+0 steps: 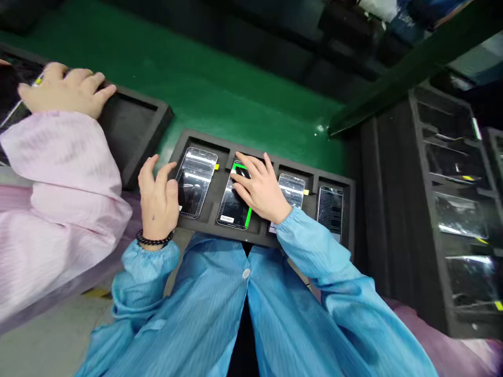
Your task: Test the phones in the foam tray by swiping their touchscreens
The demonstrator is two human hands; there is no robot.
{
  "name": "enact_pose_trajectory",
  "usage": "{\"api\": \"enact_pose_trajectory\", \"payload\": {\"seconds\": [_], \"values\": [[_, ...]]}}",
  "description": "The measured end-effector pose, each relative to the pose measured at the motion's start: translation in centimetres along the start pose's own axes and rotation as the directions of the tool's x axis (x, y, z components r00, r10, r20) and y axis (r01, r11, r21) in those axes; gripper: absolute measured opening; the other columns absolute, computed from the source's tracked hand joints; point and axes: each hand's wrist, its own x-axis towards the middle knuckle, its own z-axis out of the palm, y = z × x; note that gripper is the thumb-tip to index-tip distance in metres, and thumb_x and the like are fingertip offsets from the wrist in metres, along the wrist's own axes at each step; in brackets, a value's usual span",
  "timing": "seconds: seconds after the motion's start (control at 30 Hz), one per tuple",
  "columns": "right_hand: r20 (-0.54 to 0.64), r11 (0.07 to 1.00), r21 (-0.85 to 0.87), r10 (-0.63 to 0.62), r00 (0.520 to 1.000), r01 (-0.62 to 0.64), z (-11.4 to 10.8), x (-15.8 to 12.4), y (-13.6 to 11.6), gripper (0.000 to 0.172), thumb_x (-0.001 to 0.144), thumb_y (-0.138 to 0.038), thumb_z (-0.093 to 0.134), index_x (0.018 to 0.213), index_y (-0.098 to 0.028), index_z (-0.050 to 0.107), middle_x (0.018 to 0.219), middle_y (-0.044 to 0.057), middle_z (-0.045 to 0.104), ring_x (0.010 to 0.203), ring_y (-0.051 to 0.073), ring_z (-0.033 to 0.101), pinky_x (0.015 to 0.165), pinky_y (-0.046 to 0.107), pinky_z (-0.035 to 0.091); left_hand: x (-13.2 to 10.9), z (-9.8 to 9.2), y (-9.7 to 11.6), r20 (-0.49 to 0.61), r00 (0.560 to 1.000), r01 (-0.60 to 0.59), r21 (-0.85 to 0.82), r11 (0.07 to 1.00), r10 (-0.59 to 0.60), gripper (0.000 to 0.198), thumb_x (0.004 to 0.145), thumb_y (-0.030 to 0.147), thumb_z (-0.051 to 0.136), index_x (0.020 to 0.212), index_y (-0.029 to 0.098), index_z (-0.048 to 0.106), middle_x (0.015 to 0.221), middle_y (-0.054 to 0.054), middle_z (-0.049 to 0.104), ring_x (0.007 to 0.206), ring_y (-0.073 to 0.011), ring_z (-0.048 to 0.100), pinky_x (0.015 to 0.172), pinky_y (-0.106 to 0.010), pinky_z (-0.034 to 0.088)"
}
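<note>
The right hand (260,189) is spread, its fingertips resting on a dark-screened smartphone with a bright green edge (234,196). The phone lies in a black foam tray (251,236), its long axis pointing away from the person and leaning slightly right at the far end. The left hand (157,201), with a black beaded bracelet (154,240), is open with curled fingers, just left of a film-covered phone (195,182); contact cannot be told. Right of the right hand lie two more phones (310,201), one partly hidden by it. Farther left, a co-worker's hand (65,90) rests on another foam tray (133,125). A dark rack (444,209) stands far right.
</note>
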Motion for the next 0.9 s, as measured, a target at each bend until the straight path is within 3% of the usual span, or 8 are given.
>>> {"api": "enact_pose_trajectory", "payload": {"seconds": [0.23,0.47,0.73,0.9], "values": [[0.060,0.992,0.087,-0.097,0.994,0.091,0.0,-2.9,-3.0,0.034,0.103,-0.035,0.045,0.114,-0.020,0.073,0.159,0.015,0.042,0.143,0.031,0.044,0.124,0.068,0.019,0.1,0.2,-0.2,-0.035,0.999,-0.018,-0.021,1.000,0.018,0.058,0.103,0.054,0.023,0.138,0.024,0.058,0.155,-0.010,0.039,0.148,-0.0335,0.035,0.122,-0.060,0.030],[0.087,0.970,0.132,-0.217,0.972,0.204,0.1,-4.8,-5.5,0.033,0.102,-0.036,0.046,0.107,-0.016,0.072,0.157,0.015,0.045,0.141,0.028,0.046,0.127,0.063,0.017,0.1,0.1,-0.3,-0.027,1.000,-0.016,-0.020,1.000,0.015,0.059,0.103,0.055,0.022,0.138,0.024,0.057,0.157,-0.008,0.038,0.149,-0.0303,0.033,0.124,-0.056,0.030],[0.111,0.955,0.194,-0.250,0.962,0.226,0.0,-4.4,-4.8,0.034,0.102,-0.037,0.048,0.107,-0.017,0.075,0.157,0.014,0.046,0.141,0.030,0.047,0.128,0.064,0.012,0.1,0.3,-0.5,-0.026,1.000,-0.003,-0.004,1.000,0.002,0.058,0.104,0.055,0.022,0.138,0.024,0.058,0.156,-0.007,0.039,0.149,-0.0286,0.034,0.125,-0.054,0.030],[0.136,0.957,0.205,-0.236,0.962,0.206,-1.3,-6.1,-3.2,0.034,0.103,-0.037,0.047,0.107,-0.021,0.077,0.156,0.012,0.047,0.140,0.029,0.047,0.125,0.065,0.022,0.1,0.1,-0.3,-0.024,1.000,0.005,0.002,1.000,-0.005,0.056,0.104,0.055,0.023,0.137,0.028,0.058,0.156,-0.006,0.039,0.149,-0.0272,0.034,0.124,-0.054,0.031]]}}
